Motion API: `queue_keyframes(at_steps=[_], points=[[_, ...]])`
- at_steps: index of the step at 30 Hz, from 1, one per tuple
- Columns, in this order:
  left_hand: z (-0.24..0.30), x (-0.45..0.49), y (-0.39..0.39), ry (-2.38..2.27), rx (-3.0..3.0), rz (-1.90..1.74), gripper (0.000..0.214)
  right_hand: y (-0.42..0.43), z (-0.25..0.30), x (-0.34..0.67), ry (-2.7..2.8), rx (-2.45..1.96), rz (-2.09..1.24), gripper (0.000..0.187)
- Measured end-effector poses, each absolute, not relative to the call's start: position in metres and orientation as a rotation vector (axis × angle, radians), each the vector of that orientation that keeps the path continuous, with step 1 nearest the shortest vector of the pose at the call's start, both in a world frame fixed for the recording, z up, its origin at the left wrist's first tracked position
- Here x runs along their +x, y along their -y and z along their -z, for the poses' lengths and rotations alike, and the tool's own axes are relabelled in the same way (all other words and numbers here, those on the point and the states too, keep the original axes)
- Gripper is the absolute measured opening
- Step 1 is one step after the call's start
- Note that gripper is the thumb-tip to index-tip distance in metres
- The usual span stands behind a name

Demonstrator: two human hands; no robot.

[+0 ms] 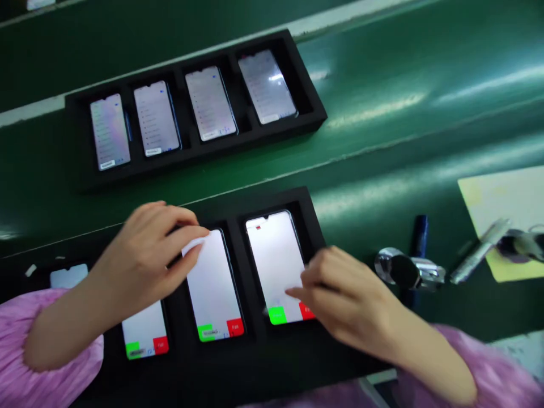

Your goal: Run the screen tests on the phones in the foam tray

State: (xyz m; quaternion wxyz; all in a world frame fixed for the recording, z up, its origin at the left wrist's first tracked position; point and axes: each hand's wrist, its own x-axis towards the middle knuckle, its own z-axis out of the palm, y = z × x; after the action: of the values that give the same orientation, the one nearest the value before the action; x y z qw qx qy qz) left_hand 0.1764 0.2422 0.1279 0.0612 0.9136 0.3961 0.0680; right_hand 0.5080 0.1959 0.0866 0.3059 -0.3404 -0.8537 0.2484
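Note:
In the near black tray (314,218) lie several smartphones with white lit screens and green and red boxes along the bottom. Above the top of the middle phone (215,283), my left hand (148,249) is closed, pinching a small white strip (193,245) between thumb and fingers. My right hand (344,300) hovers at the lower part of the rightmost phone (272,260). One of its fingers points at the screen, near the green box, while the others are curled; whether the fingertip touches the glass I cannot tell. My left forearm partly covers another phone (144,326).
A second black tray (314,107) behind holds several phones showing lists. Rightward on the green bench (382,164) are a shiny metal object (389,266), a dark blue pen (420,235), a clear tube-like item (480,252) and yellowish paper (505,198). Small white scraps (30,270) lie at left.

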Motion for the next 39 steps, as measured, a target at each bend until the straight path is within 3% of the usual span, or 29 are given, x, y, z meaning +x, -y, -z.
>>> queue_keyframes(at_steps=[5,12,18,25,31,36,39], points=[[-0.135,0.159,-0.225,-1.615,2.679,0.135,0.032,-0.228,-0.082,0.488,1.691,-1.214,-0.789,0.009],[-0.127,0.158,-0.221,-1.652,2.693,0.048,0.031,-0.229,-0.078,0.48,1.437,-1.29,-0.872,0.004],[-0.132,0.159,-0.219,-1.664,2.615,-0.096,0.036,-0.228,-0.075,0.475,1.51,-1.282,-0.819,0.005],[-0.158,0.166,-0.149,-1.274,2.593,-0.316,0.008,-0.208,-0.094,0.484,1.576,-1.248,-0.929,0.013],[-0.162,0.175,-0.074,-0.992,2.305,-0.341,0.022,-0.169,-0.103,0.514,2.334,-0.996,-1.134,0.019],[-0.177,0.156,-0.071,-0.999,2.299,-0.249,0.033,-0.146,-0.106,0.489,2.379,-0.867,-0.677,0.025],[-0.186,0.129,-0.086,-1.058,2.31,-0.281,0.029,-0.13,-0.111,0.457,2.507,-0.627,-0.592,0.032]])
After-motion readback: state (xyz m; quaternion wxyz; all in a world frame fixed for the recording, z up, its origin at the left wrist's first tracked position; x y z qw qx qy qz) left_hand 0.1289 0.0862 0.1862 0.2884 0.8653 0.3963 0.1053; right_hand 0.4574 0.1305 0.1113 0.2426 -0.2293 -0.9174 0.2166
